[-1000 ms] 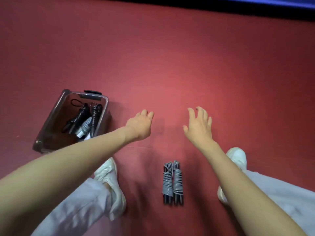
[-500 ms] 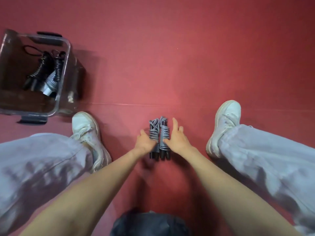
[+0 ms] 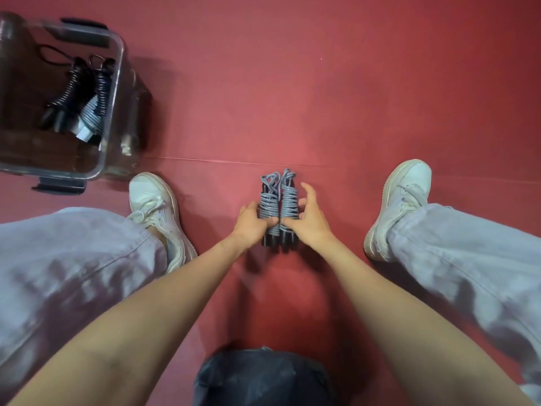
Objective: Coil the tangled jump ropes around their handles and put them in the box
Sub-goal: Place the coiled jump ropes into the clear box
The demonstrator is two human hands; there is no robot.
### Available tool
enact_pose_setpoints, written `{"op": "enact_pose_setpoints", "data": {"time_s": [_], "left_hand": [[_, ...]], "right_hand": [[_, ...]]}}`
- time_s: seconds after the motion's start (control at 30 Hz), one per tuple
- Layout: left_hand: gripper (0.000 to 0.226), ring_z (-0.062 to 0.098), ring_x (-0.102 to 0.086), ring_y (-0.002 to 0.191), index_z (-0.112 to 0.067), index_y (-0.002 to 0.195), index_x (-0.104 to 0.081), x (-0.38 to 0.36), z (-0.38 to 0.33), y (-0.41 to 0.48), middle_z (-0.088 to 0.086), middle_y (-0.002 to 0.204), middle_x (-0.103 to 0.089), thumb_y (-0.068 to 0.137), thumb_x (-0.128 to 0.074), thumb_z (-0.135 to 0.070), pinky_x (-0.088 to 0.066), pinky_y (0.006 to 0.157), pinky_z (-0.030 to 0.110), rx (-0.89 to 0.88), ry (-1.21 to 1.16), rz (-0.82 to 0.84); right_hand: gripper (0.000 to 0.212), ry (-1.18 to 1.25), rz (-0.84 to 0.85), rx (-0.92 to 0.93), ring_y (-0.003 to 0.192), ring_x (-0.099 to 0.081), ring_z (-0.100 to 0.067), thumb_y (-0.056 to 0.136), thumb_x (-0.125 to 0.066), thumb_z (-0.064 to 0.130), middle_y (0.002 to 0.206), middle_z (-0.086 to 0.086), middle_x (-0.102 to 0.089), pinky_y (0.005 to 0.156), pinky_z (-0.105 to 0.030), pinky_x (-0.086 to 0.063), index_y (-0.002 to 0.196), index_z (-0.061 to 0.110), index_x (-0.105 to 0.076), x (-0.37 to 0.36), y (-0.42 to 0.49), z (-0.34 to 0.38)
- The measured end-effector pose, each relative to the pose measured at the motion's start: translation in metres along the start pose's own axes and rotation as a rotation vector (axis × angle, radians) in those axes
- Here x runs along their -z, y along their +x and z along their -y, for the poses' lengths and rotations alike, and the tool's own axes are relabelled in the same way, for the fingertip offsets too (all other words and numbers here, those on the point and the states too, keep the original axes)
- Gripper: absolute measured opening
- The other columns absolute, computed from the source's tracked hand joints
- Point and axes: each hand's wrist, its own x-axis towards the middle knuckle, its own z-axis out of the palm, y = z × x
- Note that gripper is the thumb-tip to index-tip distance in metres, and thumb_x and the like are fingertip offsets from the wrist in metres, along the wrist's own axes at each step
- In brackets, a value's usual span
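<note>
**A:** Where's the rope (image 3: 277,205)?

**B:** On the floor (image 3: 336,98), dead ahead between the feet. It is grey cord wound round two black handles (image 3: 276,241) that lie side by side. The handle butts are the near end and the loose loops the far end, so the long axis runs straight away from the person.

**A:** And the hands?

**B:** One on each side of the rope. The left hand (image 3: 250,225) clasps its left flank, thumb laid across the coils. The right hand (image 3: 310,222) pinches its right flank, thumb on the coils, fingers curved round the outside, forefinger lifted. Both are closed on it towards the handle end. I cannot tell whether it has left the floor.

**A:** The shoes?

**B:** The left shoe (image 3: 158,212) is left of the rope and the right shoe (image 3: 401,206) well to its right. Neither touches it.

**A:** Then the box (image 3: 112,112)?

**B:** Far and left of the rope, beyond the left shoe. It is open at the top, with other ropes (image 3: 77,95) already coiled inside.

**A:** So which hand carries?

**B:** I'd judge the left, since the box lies on that side. The rope should need only a slight turn leftward to go in alongside the others.
</note>
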Motion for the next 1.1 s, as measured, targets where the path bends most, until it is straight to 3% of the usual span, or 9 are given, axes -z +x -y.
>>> {"op": "enact_pose_setpoints", "data": {"time_s": [0.13,0.23,0.33,0.5,0.63,0.73,0.83,0.97,1.1], "left_hand": [[0.046,0.021,-0.057,0.097,-0.005,0.126,-0.049,0.039,-0.047,-0.010,0.008,0.111,-0.059,0.085,-0.069,-0.005,-0.050,0.086,0.033,-0.131,-0.139,0.043],[0.042,0.017,-0.059,0.092,-0.012,0.122,-0.049,0.081,-0.088,-0.013,0.007,0.109,-0.060,0.086,-0.069,-0.009,-0.050,0.074,0.025,-0.260,-0.131,0.035],[0.040,0.012,-0.060,0.086,-0.014,0.119,-0.049,0.127,-0.133,-0.025,0.004,0.104,-0.062,0.086,-0.069,-0.008,-0.050,0.070,0.019,-0.362,-0.108,-0.014],[0.044,0.018,-0.063,0.091,-0.013,0.120,-0.051,0.208,-0.187,-0.050,0.005,0.108,-0.065,0.083,-0.075,-0.016,-0.053,0.080,0.031,-0.453,-0.023,-0.205],[0.047,0.021,-0.064,0.090,-0.009,0.118,-0.050,0.282,-0.204,-0.062,0.008,0.107,-0.065,0.081,-0.076,-0.020,-0.055,0.075,0.036,-0.482,0.051,-0.298],[0.048,0.022,-0.061,0.090,-0.011,0.117,-0.051,0.330,-0.193,-0.065,0.007,0.106,-0.064,0.080,-0.077,-0.026,-0.051,0.073,0.034,-0.424,0.126,-0.394],[0.046,0.021,-0.056,0.089,-0.009,0.117,-0.052,0.362,-0.160,-0.066,0.007,0.104,-0.061,0.082,-0.075,-0.026,-0.041,0.072,0.028,-0.333,0.208,-0.475],[0.049,0.020,-0.051,0.093,-0.007,0.126,-0.050,0.382,-0.102,-0.053,0.008,0.109,-0.057,0.085,-0.073,-0.021,-0.036,0.077,0.025,-0.199,0.219,-0.491],[0.054,0.027,-0.058,0.100,-0.005,0.130,-0.047,0.391,-0.056,-0.027,0.014,0.121,-0.061,0.085,-0.072,-0.019,-0.046,0.084,0.032,-0.084,0.215,-0.485]], "right_hand": [[0.082,0.137,-0.082,0.134,0.081,-0.060,-0.012,0.076,-0.073,0.002,0.109,0.008,-0.054,0.089,-0.038,-0.052,0.145,0.019,-0.030,0.018,0.001,0.041],[0.078,0.239,-0.139,0.253,0.084,-0.059,-0.009,0.078,-0.069,-0.006,0.119,0.000,-0.053,0.075,-0.014,-0.050,0.145,0.013,-0.033,0.032,0.002,0.090],[0.075,0.330,-0.169,0.370,0.080,-0.055,-0.001,0.078,-0.067,-0.013,0.117,-0.003,-0.052,0.068,-0.007,-0.046,0.143,0.008,-0.036,0.043,0.001,0.144],[0.079,0.368,-0.178,0.533,0.088,-0.060,-0.017,0.071,-0.073,0.007,0.114,-0.008,-0.055,0.078,-0.026,-0.052,0.141,0.019,-0.039,0.038,0.003,0.234],[0.079,0.353,-0.094,0.626,0.074,-0.059,-0.012,0.078,-0.071,-0.003,0.098,0.000,-0.055,0.067,-0.016,-0.052,0.143,0.021,-0.034,0.023,0.002,0.298],[0.083,0.291,-0.062,0.668,0.071,-0.056,-0.009,0.077,-0.068,-0.003,0.093,0.005,-0.054,0.070,-0.025,-0.055,0.145,0.027,-0.031,-0.001,0.006,0.335],[0.085,0.250,-0.016,0.641,0.083,-0.059,-0.008,0.070,-0.069,0.010,0.110,-0.007,-0.058,0.081,-0.035,-0.056,0.143,0.034,-0.031,-0.040,0.008,0.355],[0.089,0.160,0.060,0.531,0.105,-0.059,-0.030,0.051,-0.062,0.038,0.118,-0.013,-0.055,0.092,-0.048,-0.051,0.133,0.053,-0.029,-0.095,0.031,0.355],[0.090,0.080,0.136,0.467,0.114,-0.055,-0.027,0.061,-0.064,0.028,0.135,-0.010,-0.039,0.099,-0.041,-0.048,0.142,0.042,-0.028,-0.136,0.042,0.353]]}}
